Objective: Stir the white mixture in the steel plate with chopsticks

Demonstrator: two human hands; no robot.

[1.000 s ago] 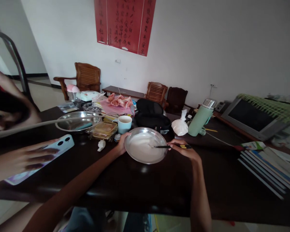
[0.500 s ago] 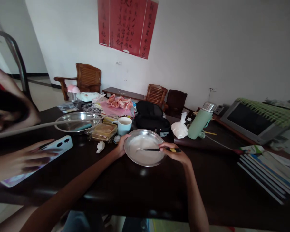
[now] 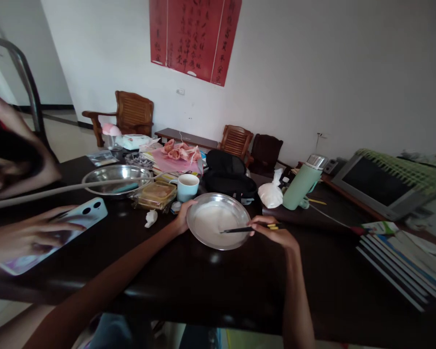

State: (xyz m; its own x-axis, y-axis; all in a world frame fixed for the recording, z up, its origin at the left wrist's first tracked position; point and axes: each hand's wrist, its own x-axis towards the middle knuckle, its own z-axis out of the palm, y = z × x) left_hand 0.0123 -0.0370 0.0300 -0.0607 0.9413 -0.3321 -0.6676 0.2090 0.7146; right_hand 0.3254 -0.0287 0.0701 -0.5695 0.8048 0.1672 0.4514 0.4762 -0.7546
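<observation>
A round metal bowl [image 3: 240, 209] stands on the dark table in front of me, holding a whitish, milky mixture [image 3: 212, 223]. My left hand [image 3: 184, 216] grips its left rim, the fingers partly hidden by the bowl. In my right hand [image 3: 271, 230] are black chopsticks [image 3: 236, 230] with yellowish ends, slanting over the right rim with their tips in the mixture. Just behind the bowl are a light blue mug [image 3: 187, 188] and an open black case [image 3: 228, 177]. A tied plastic bag of white powder [image 3: 272, 195] sits to the right.
At left, another person's hand [image 3: 39, 237] holds a phone [image 3: 90, 218]. A second metal basin [image 3: 94, 182], a food box [image 3: 157, 195] and crumpled tissue [image 3: 150, 218] lie left of the bowl. A green thermos [image 3: 301, 184] and stacked books [image 3: 399, 261] are on the right.
My right hand has shifted slightly right, and the chopstick tips have moved right and a little nearer to me within the bowl. My left hand stays on the rim.
</observation>
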